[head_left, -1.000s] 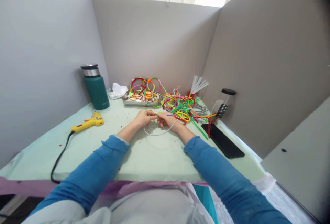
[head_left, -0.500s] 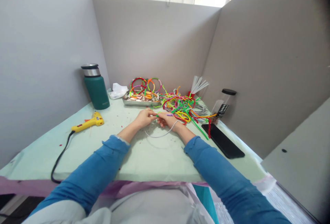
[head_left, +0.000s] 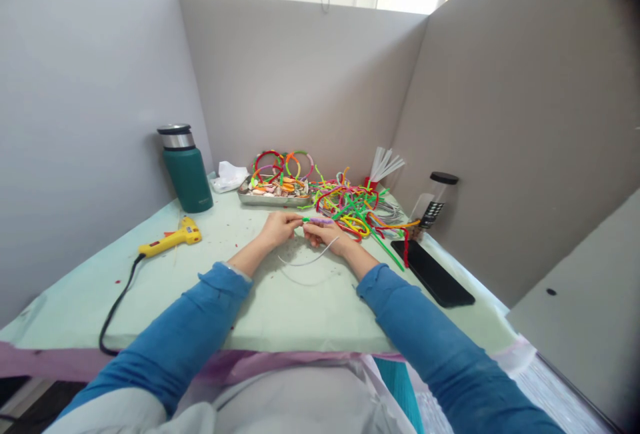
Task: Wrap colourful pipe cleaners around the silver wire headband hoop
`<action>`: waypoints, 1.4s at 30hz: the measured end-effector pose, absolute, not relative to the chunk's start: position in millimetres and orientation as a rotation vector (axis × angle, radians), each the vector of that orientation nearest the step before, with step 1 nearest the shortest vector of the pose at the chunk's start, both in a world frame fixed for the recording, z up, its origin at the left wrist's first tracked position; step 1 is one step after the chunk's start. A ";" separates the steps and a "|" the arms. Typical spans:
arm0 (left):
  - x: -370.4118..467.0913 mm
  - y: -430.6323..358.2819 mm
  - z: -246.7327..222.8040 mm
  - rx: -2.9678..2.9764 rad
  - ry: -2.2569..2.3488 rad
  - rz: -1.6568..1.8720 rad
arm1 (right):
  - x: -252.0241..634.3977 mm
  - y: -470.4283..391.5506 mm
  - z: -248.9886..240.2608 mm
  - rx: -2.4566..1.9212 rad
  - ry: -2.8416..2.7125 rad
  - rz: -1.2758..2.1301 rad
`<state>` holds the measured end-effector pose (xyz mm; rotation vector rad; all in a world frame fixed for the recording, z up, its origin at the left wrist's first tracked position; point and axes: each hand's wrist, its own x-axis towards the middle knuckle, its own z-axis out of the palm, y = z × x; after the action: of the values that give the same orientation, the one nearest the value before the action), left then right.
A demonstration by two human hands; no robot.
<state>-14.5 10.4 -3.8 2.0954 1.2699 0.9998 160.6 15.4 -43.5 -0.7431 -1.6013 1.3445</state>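
Over the middle of the table, my left hand (head_left: 279, 229) pinches the green end (head_left: 305, 220) of a thin wrapped piece. My right hand (head_left: 327, 235) is closed on the same piece, beside a fuzzy purple stretch (head_left: 321, 221) that looks like wound pipe cleaner. From below my right hand a bare white wire (head_left: 309, 263) curves down and left over the tabletop. The fingertips of both hands almost meet. Part of the piece is hidden by my fingers, so I cannot tell how its ends run.
Behind my hands stand a metal tray (head_left: 273, 201) of shells and several colourful rings (head_left: 299, 165). Pipe cleaners (head_left: 350, 204) lie heaped at right, near a phone (head_left: 433, 274) and clear bottle (head_left: 438, 197). A yellow glue gun (head_left: 171, 241) and green flask (head_left: 187, 177) are left.
My right hand has shifted slightly, showing more of the purple and green wrapping between my fingers. The loop of white wire has swung a little left and up.
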 end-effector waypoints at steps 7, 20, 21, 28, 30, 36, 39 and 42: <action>-12.1 7.9 0.2 1.855 1.137 1.177 | 159.3 17.5 -42.3 -0.795 -1.602 1.349; -10.1 6.9 0.4 1.747 0.972 1.437 | 160.1 15.2 -39.4 -0.794 -1.618 1.353; -10.3 6.7 0.6 1.743 0.970 1.434 | 160.1 15.8 -40.1 -0.794 -1.618 1.353; -11.3 6.6 0.7 1.771 1.065 1.202 | 160.1 18.0 -43.0 -0.814 -1.597 1.370; -11.7 8.7 -1.1 1.765 1.106 1.174 | 160.2 17.4 -42.4 -0.802 -1.581 1.388; -13.3 12.3 -4.8 1.759 1.096 1.140 | 160.5 19.3 -42.9 -0.764 -1.507 1.446; -13.4 9.8 -4.3 1.834 1.096 1.054 | 161.0 21.4 -43.3 -0.748 -1.464 1.501; -13.4 7.7 -3.6 1.898 1.115 0.993 | 161.5 22.1 -43.1 -0.757 -1.455 1.518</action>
<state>-13.4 7.7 -3.6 1.8977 1.1147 0.9929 161.5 22.1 -43.1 -0.7566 -1.4548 1.5183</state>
